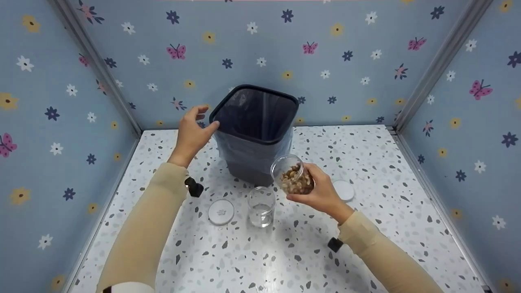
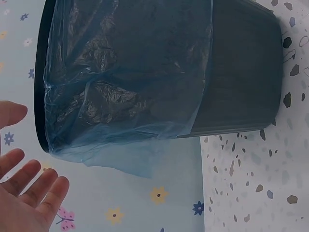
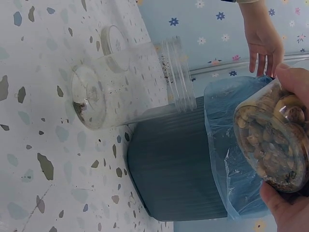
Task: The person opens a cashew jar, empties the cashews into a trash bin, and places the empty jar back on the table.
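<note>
My right hand [image 1: 324,192] grips a clear plastic jar [image 1: 298,179] partly filled with brown and pale nut-like pieces. Its uncovered mouth tilts toward the left, above the table and in front of the bin. In the right wrist view the pieces [image 3: 270,145] show through the jar's base. A dark bin [image 1: 248,173] with a blue bag liner [image 2: 120,87] stands at the back. Beside its left rim is my left hand [image 1: 191,132], fingers loosely spread and holding nothing; in the left wrist view a gap separates it from the rim.
A second clear jar [image 1: 261,208] stands uncovered in front of the bin, a few crumbs in its bottom. One white lid [image 1: 221,212] lies to its left, another white lid [image 1: 344,190] behind my right hand. Patterned walls [image 1: 252,53] enclose the speckled table [image 1: 228,260].
</note>
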### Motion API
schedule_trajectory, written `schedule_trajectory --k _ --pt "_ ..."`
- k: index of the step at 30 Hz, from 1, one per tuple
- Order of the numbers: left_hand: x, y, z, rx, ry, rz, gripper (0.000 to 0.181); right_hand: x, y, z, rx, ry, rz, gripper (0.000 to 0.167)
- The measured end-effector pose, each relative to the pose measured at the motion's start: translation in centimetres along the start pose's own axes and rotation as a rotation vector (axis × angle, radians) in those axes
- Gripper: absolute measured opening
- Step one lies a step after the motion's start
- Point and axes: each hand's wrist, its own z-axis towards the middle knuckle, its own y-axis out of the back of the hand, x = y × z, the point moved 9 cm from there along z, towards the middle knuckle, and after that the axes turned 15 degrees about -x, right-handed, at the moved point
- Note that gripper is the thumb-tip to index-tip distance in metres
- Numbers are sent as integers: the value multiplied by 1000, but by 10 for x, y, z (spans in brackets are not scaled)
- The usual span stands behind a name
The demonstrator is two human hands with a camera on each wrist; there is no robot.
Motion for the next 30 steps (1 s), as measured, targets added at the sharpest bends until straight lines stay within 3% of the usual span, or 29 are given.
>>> schedule_trajectory --k 10,30 --pt "7 -13 9 2 38 6 56 -2 2 0 -6 6 -23 86" --pt "20 -27 21 -8 135 -99 55 -1 3 1 -13 13 -1 85"
